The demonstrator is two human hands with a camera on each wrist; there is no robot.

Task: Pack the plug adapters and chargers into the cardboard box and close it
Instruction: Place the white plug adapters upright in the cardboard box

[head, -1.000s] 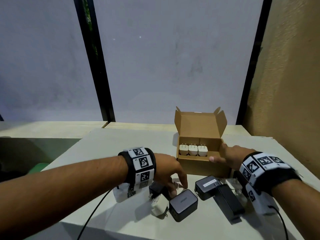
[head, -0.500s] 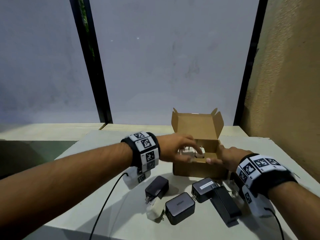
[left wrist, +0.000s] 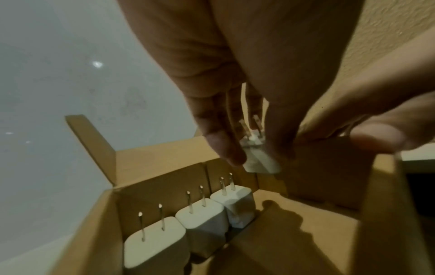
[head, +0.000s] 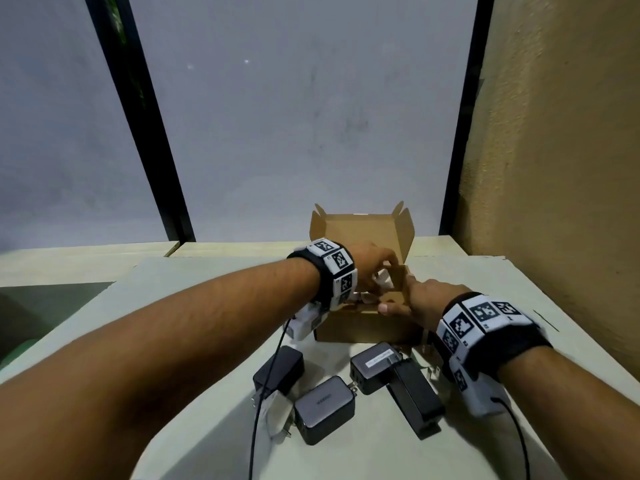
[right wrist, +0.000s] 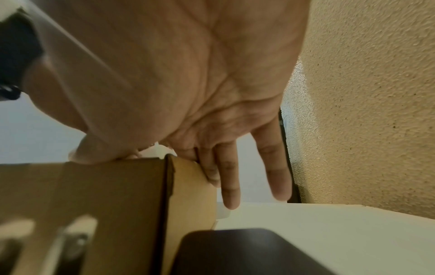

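Note:
The open cardboard box [head: 360, 329] stands mid-table with its lid [head: 360, 233] up. Three white plug adapters [left wrist: 202, 221] stand prongs-up in a row along its left inner wall. My left hand [head: 381, 268] hovers over the box's right part and pinches a fourth white adapter [left wrist: 260, 161] between thumb and fingers [left wrist: 226, 148]. My right hand [head: 405, 301] holds the box's front right corner, thumb [right wrist: 94, 154] on the front rim, other fingers down the side wall [right wrist: 193, 186]. A white adapter [head: 277, 412] and several dark chargers [head: 325, 408] lie before the box.
A tan rough wall [head: 561, 168] rises close on the right of the table [head: 207, 306]. Black cables [head: 258, 427] run from both wrist cameras across the table's near part. A lower ledge [head: 69, 261] lies to the left.
My left hand left the chargers on the table and moved up over the box with a white adapter pinched in it. The right hand stayed on the box corner.

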